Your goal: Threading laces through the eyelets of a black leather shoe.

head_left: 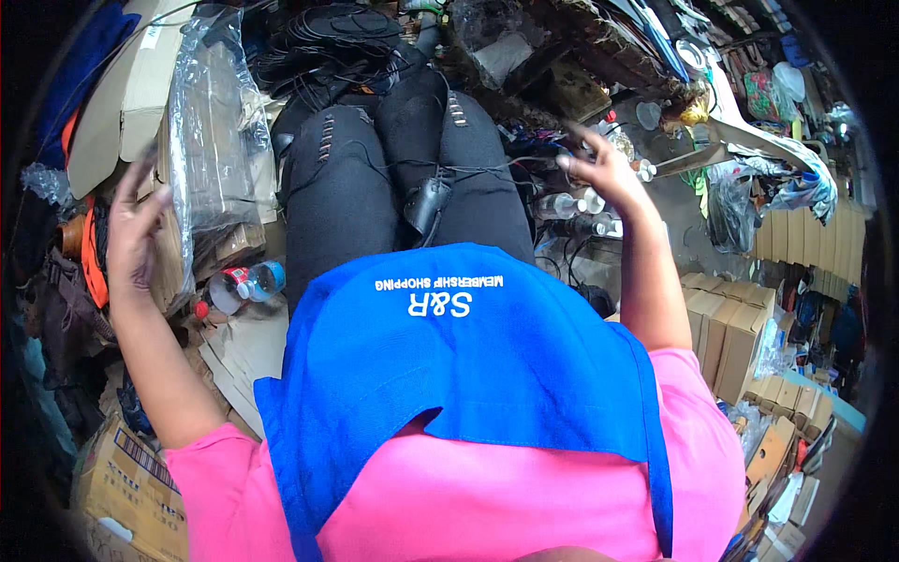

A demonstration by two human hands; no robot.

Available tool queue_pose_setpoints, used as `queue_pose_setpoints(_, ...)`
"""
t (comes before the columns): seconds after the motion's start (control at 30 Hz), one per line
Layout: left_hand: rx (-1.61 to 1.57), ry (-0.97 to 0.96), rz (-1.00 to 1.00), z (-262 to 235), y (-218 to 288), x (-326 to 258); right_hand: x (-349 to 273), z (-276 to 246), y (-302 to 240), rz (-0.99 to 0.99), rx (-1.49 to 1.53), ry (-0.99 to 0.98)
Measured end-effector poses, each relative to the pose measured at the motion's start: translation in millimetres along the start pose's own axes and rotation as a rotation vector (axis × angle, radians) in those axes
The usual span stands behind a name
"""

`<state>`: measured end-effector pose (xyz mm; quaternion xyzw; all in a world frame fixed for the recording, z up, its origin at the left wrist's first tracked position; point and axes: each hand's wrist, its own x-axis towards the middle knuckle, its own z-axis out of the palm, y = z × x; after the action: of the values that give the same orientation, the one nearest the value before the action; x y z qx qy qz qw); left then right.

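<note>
My left hand (137, 232) is raised at the left with its fingers apart and nothing in it. It is nearest to flat cardboard (169, 211) and a clear plastic sheet (211, 140). My right hand (607, 173) hangs in the air right of my knees, index finger and thumb apart, close to several clear plastic bottles (560, 206). A thin black cable (492, 167) crosses my black trousers toward that hand; whether they touch I cannot tell. Between my thighs lies a small black piece (426, 208), its kind unclear. A blue cloth (375, 328) covers my lap.
A coil of black cable (328, 42) lies beyond my knees. At the left are a red-capped plastic bottle (225, 292) and a yellow-brown carton (126, 487). Stacked cardboard (730, 328) stands at the right. A pale curved strip (768, 145) juts out at the far right.
</note>
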<state>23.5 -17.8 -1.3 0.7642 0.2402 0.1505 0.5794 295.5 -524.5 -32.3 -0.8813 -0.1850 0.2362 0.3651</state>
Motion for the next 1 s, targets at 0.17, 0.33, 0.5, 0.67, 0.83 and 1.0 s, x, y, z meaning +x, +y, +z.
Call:
queue_pose_setpoints(0.17, 0.107, 0.114, 0.086, 84, 30, -10, 42, 26, -108, -0.299, -0.091, -0.224)
queue_pose_setpoints(0.33, 0.718, -0.403, 0.368, 206, 65, -56, 73, 64, -146, -0.460, -0.772, -0.250)
queue_pose_setpoints(0.5, 0.905, -0.464, 0.478, 240, 49, -60, 77, 54, -135, -0.111, -0.562, -0.487)
queue_pose_setpoints(0.67, 1.000, -0.469, 0.598, 242, 46, -60, 66, 38, -101, 0.058, -0.249, -0.475)
queue_pose_setpoints(0.83, 1.041, -0.357, 0.784, 234, 33, -39, 32, 47, -80, -0.085, 0.082, -0.353)
queue_pose_setpoints(1.0, 1.018, -0.314, 1.054, 207, 42, -5, 14, 92, -49, -0.193, 0.225, -0.057)
